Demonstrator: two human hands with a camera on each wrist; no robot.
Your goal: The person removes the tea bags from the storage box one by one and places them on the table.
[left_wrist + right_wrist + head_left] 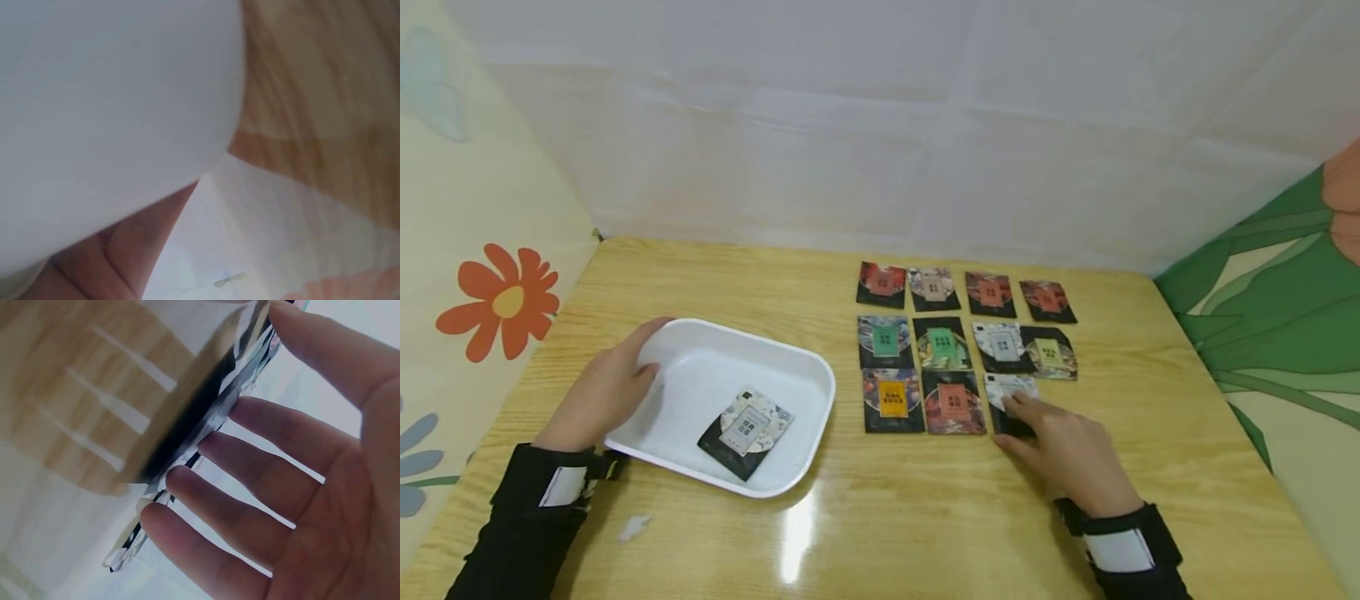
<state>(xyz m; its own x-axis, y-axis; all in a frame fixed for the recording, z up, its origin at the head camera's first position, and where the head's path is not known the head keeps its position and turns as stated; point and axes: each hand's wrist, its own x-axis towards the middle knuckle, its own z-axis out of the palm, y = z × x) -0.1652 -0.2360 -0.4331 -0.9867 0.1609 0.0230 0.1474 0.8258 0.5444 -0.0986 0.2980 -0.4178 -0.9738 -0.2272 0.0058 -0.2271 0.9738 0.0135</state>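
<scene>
My left hand [610,387] grips the left rim of a white plastic tray [808,375], thumb over the inside and fingers against the outer wall. In the left wrist view the tray's outer wall [119,112] fills much of the picture, with part of the hand [125,256] below it. A black-and-white food sachet [745,432] lies in the tray. My right hand [1075,454] touches another black-and-white sachet [1011,383] at the front row's right end. In the right wrist view its fingers [269,434] are nearly straight, tips at the sachet's surface.
Several sachets stand in rows on the wooden table [887,517]: a back row with a red sachet [882,285], a middle row with a green-labelled sachet [883,342], and a front row with an orange-labelled sachet [892,402]. A white cloth [880,150] hangs behind.
</scene>
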